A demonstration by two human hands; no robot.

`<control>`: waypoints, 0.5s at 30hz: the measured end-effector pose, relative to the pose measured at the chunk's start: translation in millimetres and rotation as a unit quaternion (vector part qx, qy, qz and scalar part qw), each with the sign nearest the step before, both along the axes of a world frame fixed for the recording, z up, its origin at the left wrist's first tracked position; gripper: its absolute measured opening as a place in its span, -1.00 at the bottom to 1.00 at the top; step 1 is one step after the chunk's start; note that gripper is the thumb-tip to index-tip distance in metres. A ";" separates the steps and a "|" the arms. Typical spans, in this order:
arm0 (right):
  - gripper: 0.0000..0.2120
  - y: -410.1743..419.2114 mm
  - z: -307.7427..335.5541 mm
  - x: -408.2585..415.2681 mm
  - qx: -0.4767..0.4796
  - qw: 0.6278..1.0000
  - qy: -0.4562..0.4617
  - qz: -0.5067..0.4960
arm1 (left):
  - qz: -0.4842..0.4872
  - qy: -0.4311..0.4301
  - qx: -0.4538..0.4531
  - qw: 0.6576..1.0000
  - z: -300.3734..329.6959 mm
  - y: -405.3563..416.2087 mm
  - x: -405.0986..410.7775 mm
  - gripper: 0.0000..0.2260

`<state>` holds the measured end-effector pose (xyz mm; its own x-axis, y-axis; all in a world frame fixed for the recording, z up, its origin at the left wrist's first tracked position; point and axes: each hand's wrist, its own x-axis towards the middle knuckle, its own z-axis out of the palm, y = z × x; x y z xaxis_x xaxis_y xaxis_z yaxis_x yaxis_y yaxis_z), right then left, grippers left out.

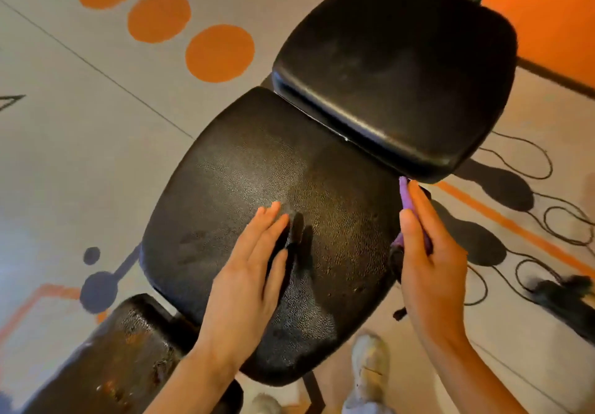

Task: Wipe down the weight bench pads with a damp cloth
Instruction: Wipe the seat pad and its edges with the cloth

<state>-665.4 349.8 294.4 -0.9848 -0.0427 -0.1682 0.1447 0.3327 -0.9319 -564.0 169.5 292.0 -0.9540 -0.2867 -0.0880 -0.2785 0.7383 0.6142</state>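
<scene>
Your left hand (251, 272) lies flat on seat pad (257, 188), fingers straight, gripping nothing. Your right hand (428, 252) sits at seat pad's right edge, pressing purple cloth (405, 194) against pad's side — cloth mostly hidden behind fingers. Worn pad (106, 355) lies near-left of seat pad. Back pad (396, 68) rises just beyond seat pad. Cables (547, 220) lie on floor right of seat pad — orange dots (219, 52) far left.
</scene>
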 end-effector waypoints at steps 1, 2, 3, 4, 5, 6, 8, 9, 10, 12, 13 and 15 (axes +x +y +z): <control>-0.66 -1.9 3.6 -5.2 0.007 1.000 -0.004 0.016 | 0.011 0.001 0.000 1.000 2.4 -1.9 -3.1 -0.56; -0.65 -3.8 6.0 -9.7 0.017 0.999 -0.008 0.030 | 0.022 0.003 0.002 1.000 4.2 -4.0 -5.3 -0.56; -0.64 -6.4 8.3 -14.3 0.027 0.999 -0.012 0.045 | 0.032 0.005 0.008 0.999 5.4 -6.4 -7.0 -0.56; -0.63 -9.8 10.9 -18.6 0.035 0.997 -0.019 0.059 | 0.040 0.004 0.013 0.999 6.0 -9.2 -8.4 -0.56; -0.64 -14.7 14.2 -22.3 0.039 0.996 -0.029 0.073 | 0.047 0.001 0.015 0.999 6.4 -12.3 -9.2 -0.56; -0.65 -20.1 17.4 -25.4 0.042 0.995 -0.036 0.086 | 0.053 -0.003 0.012 0.999 6.6 -15.9 -9.9 -0.55; -0.67 -33.1 23.6 -29.3 0.057 0.993 -0.035 0.101 | 0.066 -0.005 0.010 0.998 5.4 -25.1 -10.3 -0.54; -0.66 -39.8 26.0 -30.3 0.070 0.992 -0.029 0.103 | 0.073 -0.006 0.014 0.997 4.7 -30.8 -11.0 -0.53; -0.64 -46.5 28.3 -30.7 0.082 0.991 -0.024 0.106 | 0.080 -0.010 0.021 0.997 4.3 -37.0 -11.1 -0.53; -0.53 -61.6 31.4 -31.1 0.106 0.987 -0.015 0.117 | 0.097 -0.013 0.035 0.995 1.8 -51.6 -8.9 -0.53; -0.46 -65.6 32.7 -31.7 0.112 0.986 -0.011 0.122 | 0.104 -0.013 0.034 0.994 0.6 -56.3 -8.5 -0.54; -0.40 -77.7 35.1 -34.0 0.127 0.983 0.004 0.132 | 0.121 -0.015 0.040 0.992 -1.8 -67.9 -6.2 -0.54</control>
